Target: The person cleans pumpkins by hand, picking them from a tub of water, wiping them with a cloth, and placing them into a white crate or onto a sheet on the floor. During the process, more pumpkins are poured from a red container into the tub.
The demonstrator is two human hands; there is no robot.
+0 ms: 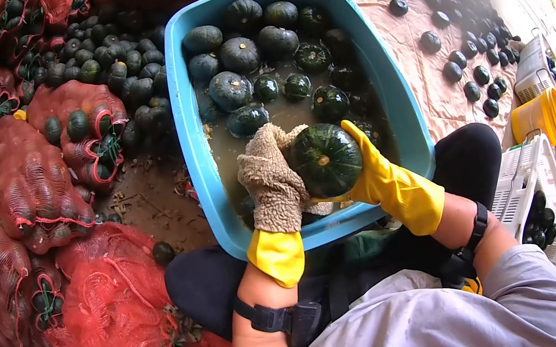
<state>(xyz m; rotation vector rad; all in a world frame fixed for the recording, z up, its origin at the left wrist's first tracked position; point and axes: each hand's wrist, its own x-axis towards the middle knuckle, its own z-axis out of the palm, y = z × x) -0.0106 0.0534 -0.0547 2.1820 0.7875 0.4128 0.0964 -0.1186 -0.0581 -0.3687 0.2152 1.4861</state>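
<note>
A dark green kabocha squash (324,160) is held over the near end of a blue tub (200,187), its stem scar facing up. My right hand (386,176), in a yellow rubber glove, is closed around the squash's right side. My left hand (277,254), gloved alike, is wrapped in a beige terry cloth (270,178) that presses on the squash's left side. The cloth hides the left fingers. Several more squashes (240,54) sit in the tub's murky water, some with wet, shiny skins.
Red mesh sacks (32,172) of squashes crowd the left, beside a loose squash pile (117,60). More squashes (452,71) lie on a pinkish sheet (389,42) at right. A yellow bucket (539,116) and white crate (518,183) stand at my right.
</note>
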